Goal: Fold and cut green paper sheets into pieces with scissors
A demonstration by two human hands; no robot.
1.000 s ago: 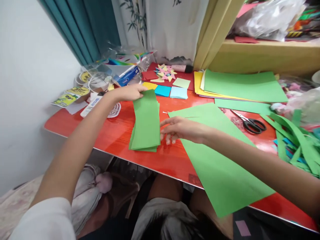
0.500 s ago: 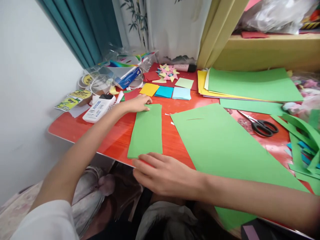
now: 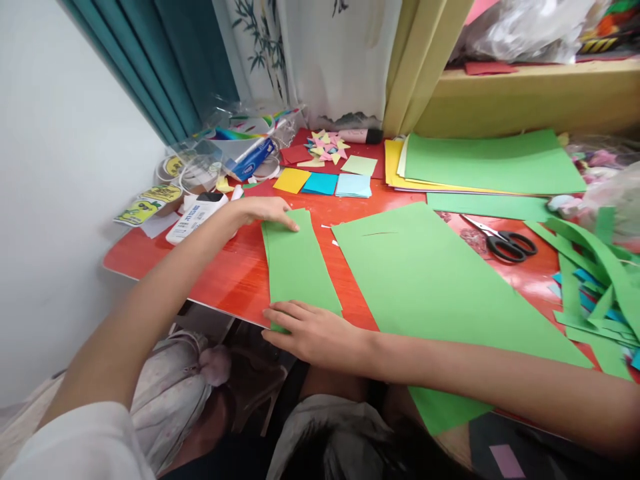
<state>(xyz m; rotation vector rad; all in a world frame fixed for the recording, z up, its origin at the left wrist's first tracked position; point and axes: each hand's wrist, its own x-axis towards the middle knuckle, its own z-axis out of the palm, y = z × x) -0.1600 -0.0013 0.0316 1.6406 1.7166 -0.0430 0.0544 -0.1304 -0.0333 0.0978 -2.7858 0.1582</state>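
Note:
A narrow stack of green paper (image 3: 299,267) lies on the red table, its layers slightly fanned along the left edge. At its far end, my left hand (image 3: 269,211) holds the corner, thumb on top; the other fingertips are partly hidden. My right hand (image 3: 320,333) rests over the near end, at the table's front edge, with fingers stretched and slightly apart on the paper. Its thumb is out of sight. Right of the stack spreads a large green sheet (image 3: 440,287) with a short slit-like line near its far edge; my right forearm crosses over it.
Black-handled scissors (image 3: 507,245) and green paper strips (image 3: 593,280) lie at the right. Behind are small coloured squares (image 3: 320,183), a folded paper star ornament (image 3: 327,147) and stacked large sheets (image 3: 490,160). A white bottle-like item (image 3: 195,219) and clear packaging (image 3: 240,143) stand left.
The narrow green stack has turned, its near end swinging right, and its layers have fanned slightly. My left thumb now lies on top of it, and my right fingers have come onto its near end.

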